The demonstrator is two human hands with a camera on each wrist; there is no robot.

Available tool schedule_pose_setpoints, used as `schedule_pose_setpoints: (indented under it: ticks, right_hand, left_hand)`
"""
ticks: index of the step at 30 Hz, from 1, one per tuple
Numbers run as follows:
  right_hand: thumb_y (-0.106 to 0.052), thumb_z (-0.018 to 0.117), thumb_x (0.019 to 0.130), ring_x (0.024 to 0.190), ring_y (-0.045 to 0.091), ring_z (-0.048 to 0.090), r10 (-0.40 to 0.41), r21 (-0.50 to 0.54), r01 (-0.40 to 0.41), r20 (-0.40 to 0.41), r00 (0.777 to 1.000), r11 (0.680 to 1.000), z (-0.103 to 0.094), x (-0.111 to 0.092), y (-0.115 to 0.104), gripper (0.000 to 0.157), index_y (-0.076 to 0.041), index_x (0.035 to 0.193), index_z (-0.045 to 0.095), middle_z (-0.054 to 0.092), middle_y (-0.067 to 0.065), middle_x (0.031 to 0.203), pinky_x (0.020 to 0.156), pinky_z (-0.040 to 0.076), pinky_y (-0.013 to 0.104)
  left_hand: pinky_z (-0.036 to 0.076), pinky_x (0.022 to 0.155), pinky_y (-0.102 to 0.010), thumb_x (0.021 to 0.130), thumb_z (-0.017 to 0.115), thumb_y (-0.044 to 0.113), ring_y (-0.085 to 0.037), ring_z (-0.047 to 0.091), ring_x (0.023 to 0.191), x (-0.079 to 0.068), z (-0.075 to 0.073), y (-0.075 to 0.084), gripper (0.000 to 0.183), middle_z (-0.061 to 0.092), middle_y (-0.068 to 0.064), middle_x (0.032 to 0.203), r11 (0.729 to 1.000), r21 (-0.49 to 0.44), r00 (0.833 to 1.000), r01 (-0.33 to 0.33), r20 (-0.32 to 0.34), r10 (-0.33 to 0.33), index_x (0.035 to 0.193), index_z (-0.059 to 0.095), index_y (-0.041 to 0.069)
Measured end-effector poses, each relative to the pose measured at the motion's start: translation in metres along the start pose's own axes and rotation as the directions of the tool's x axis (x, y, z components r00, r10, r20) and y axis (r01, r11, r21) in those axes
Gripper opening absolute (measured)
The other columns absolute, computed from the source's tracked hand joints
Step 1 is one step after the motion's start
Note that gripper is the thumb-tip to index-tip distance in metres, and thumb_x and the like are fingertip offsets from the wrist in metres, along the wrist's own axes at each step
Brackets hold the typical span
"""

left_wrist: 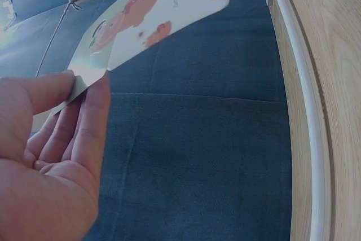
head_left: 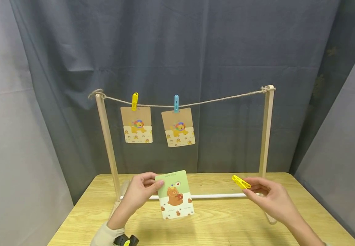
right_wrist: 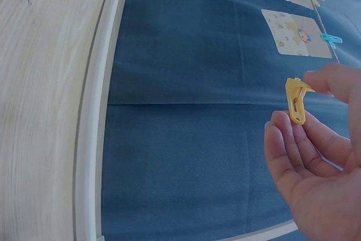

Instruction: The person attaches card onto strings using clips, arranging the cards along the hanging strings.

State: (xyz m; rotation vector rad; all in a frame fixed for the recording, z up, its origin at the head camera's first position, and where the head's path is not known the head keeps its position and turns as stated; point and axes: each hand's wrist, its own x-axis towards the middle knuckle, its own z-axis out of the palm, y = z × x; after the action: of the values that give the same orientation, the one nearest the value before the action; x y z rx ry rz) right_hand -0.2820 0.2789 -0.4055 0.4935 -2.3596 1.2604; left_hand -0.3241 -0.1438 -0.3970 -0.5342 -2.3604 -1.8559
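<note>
My left hand (head_left: 139,191) pinches a green and white card (head_left: 175,194) with a bear picture by its upper left edge, thumb in front. The card is raised above the table, tilted slightly. Off to the right, my right hand (head_left: 269,196) holds a yellow clothespin (head_left: 241,182) between thumb and fingers. In the right wrist view this clothespin (right_wrist: 296,101) has its thumb-side handle pressed at an angle. Behind the hands a twine line (head_left: 220,100) carries two lion cards: the left card (head_left: 137,125) hangs from a yellow clothespin (head_left: 135,101), the other card (head_left: 178,127) from a blue clothespin (head_left: 176,103).
The twine is tied between a left wooden post (head_left: 107,147) and a right wooden post (head_left: 267,131). A white rod (head_left: 214,196) runs low between the posts, over the wooden table (head_left: 214,225). A dark grey curtain (head_left: 236,136) hangs behind.
</note>
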Motion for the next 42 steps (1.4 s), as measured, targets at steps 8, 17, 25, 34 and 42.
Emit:
schedule_pose_setpoints:
  ticks: [8,17,25,34,42]
  right_hand:
    - [-0.018,0.082,0.091,0.085,0.01,0.072,0.016,-0.005,-0.016,0.002,1.0,1.0,-0.005,0.001,-0.002,0.032,-0.01,0.121,0.073,0.077,0.005,0.104,0.07,0.06,0.025]
    - [-0.014,0.084,0.088,0.083,0.009,0.072,0.004,-0.02,-0.004,-0.023,1.0,1.0,-0.007,0.001,-0.001,0.034,-0.007,0.119,0.073,0.077,0.006,0.102,0.068,0.059,0.024]
    - [-0.014,0.085,0.087,0.082,0.008,0.072,0.005,-0.047,-0.007,-0.041,0.999,0.999,-0.014,0.004,-0.005,0.033,-0.007,0.117,0.073,0.077,0.004,0.098,0.067,0.059,0.023]
    - [-0.011,0.085,0.086,0.081,0.008,0.072,-0.05,-0.064,0.047,-0.056,0.997,0.997,-0.02,0.011,-0.01,0.03,-0.009,0.114,0.073,0.076,0.003,0.096,0.068,0.059,0.021]
    - [-0.009,0.084,0.087,0.08,0.009,0.073,-0.082,-0.062,0.078,-0.055,0.995,0.995,-0.026,0.017,-0.019,0.029,-0.009,0.114,0.073,0.076,0.003,0.095,0.068,0.058,0.02]
  left_hand:
    - [0.061,0.075,-0.032,0.093,0.079,0.028,-0.025,0.077,0.084,-0.002,0.002,0.004,0.028,0.079,-0.012,0.093,1.0,0.002,0.999,-0.011,0.033,0.011,0.101,0.074,0.002]
    - [0.062,0.075,-0.034,0.094,0.079,0.026,-0.024,0.076,0.083,0.002,0.006,0.008,0.026,0.079,-0.013,0.092,1.0,-0.014,0.999,-0.028,0.046,0.029,0.1,0.074,0.001]
    - [0.062,0.074,-0.035,0.094,0.078,0.026,-0.025,0.076,0.081,0.005,0.01,0.01,0.025,0.078,-0.013,0.091,0.999,-0.01,0.997,-0.047,0.053,0.048,0.098,0.075,0.002]
    - [0.062,0.075,-0.039,0.096,0.077,0.029,-0.025,0.076,0.079,0.011,0.014,0.016,0.025,0.078,-0.011,0.09,0.997,-0.001,0.995,-0.077,0.062,0.077,0.099,0.077,0.005]
    - [0.062,0.076,-0.04,0.096,0.076,0.028,-0.022,0.076,0.08,0.018,0.019,0.02,0.024,0.079,-0.009,0.091,0.993,-0.026,0.991,-0.118,0.059,0.119,0.099,0.077,0.005]
